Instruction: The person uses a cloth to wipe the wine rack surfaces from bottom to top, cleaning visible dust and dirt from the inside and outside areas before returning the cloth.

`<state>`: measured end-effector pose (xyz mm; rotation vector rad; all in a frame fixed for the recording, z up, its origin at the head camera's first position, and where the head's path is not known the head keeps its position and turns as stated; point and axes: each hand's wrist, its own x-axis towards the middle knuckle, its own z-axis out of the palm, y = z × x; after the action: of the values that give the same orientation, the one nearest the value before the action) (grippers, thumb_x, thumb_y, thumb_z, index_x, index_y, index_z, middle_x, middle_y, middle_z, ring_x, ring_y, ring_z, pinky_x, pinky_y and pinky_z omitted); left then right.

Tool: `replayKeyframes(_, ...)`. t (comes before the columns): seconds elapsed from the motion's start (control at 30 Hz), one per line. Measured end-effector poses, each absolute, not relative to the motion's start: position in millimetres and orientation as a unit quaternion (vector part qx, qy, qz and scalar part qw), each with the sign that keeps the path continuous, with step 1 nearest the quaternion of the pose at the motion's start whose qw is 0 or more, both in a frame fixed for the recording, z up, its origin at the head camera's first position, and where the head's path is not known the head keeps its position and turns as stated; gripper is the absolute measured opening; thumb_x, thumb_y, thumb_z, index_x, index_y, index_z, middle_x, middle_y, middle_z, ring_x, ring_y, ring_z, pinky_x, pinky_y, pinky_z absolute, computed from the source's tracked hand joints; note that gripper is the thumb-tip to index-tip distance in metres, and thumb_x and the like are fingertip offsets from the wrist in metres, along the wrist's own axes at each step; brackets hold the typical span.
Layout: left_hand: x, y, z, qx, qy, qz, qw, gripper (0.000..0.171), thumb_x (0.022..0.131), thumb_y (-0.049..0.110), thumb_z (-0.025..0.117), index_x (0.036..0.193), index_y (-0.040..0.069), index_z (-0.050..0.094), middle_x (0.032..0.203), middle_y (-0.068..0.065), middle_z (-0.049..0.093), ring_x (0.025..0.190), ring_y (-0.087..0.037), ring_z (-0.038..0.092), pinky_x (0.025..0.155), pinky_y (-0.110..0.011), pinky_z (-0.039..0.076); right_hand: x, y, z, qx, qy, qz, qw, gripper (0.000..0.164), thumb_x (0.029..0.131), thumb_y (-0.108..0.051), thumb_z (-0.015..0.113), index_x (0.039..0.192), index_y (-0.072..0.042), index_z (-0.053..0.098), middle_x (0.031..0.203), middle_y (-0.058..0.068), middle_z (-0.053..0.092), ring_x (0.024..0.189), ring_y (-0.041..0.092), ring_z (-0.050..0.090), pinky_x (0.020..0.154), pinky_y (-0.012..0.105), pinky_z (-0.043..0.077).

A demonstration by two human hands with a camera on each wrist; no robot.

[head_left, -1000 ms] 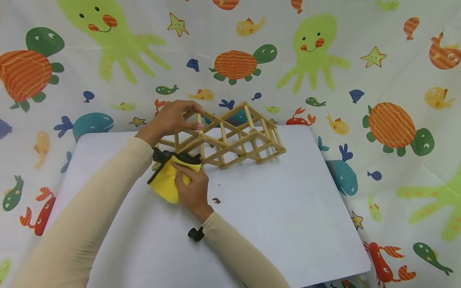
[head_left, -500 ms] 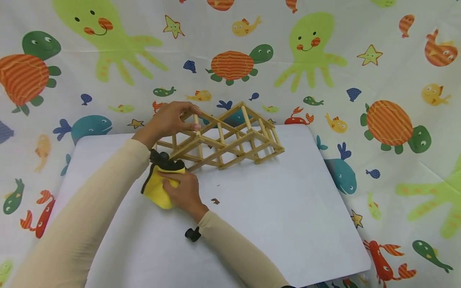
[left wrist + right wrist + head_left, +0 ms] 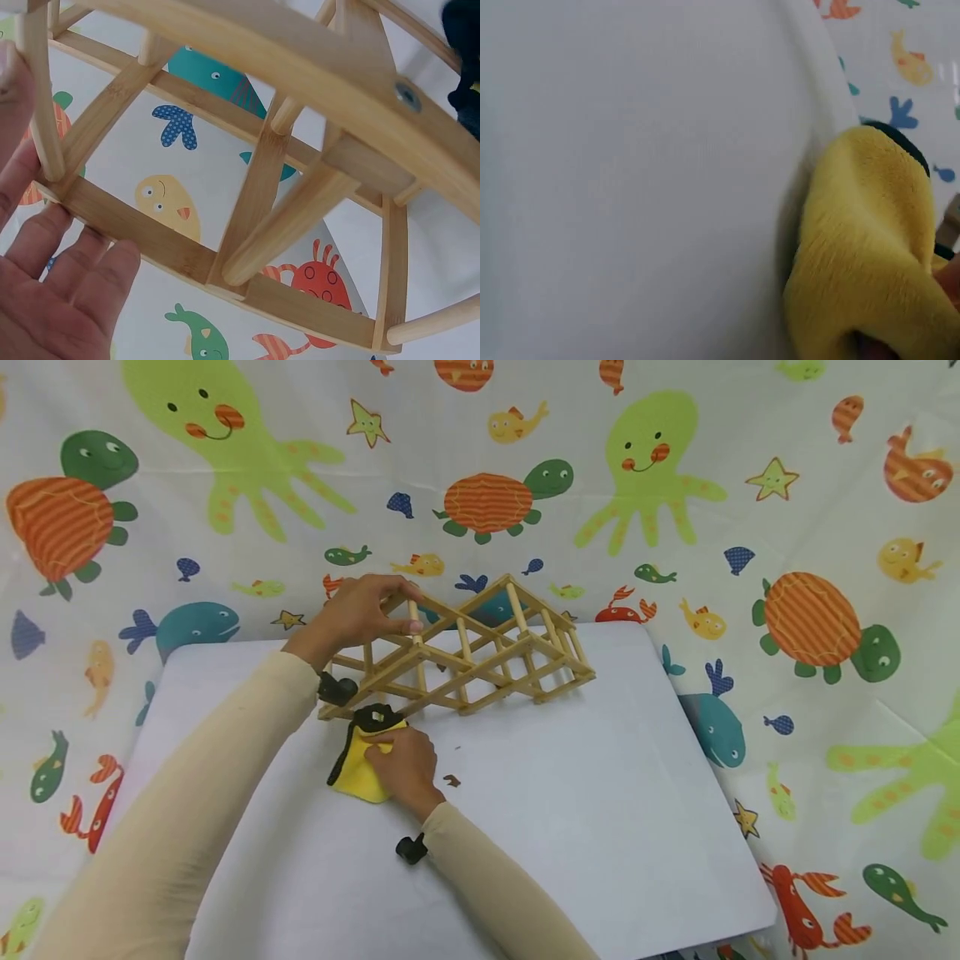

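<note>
An expandable wooden lattice rack (image 3: 480,670) of crossed slats and round dowels stands toward the back of the white table. My left hand (image 3: 363,610) grips a dowel at its upper left. In the left wrist view, the thumb is on that dowel while the other fingers (image 3: 105,274) lie along a slat. A yellow cleaning cloth (image 3: 360,777) with black edging is pinched in my right hand (image 3: 407,766), right at the rack's front lower left. Bunched and folded, the cloth (image 3: 862,240) hides most of the right fingers in the right wrist view.
Small brown scraps (image 3: 451,780) lie on the white table (image 3: 600,810), right of my right hand. A curtain (image 3: 675,585) printed with sea animals hangs behind the table and along its sides. Black wrist cameras (image 3: 411,849) sit on both wrists.
The right hand moved the cloth left and down from the rack's slats, then a little back to the right. The left hand keeps its grip, and the rack stays in place.
</note>
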<state>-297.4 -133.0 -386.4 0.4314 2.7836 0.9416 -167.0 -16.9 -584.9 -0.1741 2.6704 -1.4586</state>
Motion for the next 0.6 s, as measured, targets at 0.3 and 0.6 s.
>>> replayKeyframes(0.3,-295,-138,-388,0.138,0.937,0.306,0.094,0.050,0.093,0.040,0.083,0.137,0.022,0.068,0.161,-0.008,0.055,0.151,-0.038,0.047,0.121,-0.065,0.038,-151,51,-573,-0.081,0.848,-0.524,-0.022,0.027,0.087,-0.014,0.073,0.097,-0.034,0.087,0.099,-0.014,0.082,0.084,0.007,0.066,0.069,0.025,0.049)
replayKeyframes(0.6,-292,-145,-383,0.135,0.935,0.315,0.093,0.049,0.093,0.037,0.084,0.137,0.022,0.068,0.162,-0.010,0.054,0.152,-0.039,0.045,0.122,-0.066,0.037,-161,144,-554,-0.008,0.739,-0.650,-0.177,0.022,0.091,-0.004,0.078,0.107,-0.017,0.086,0.111,0.006,0.082,0.087,0.011,0.071,0.068,0.020,0.056)
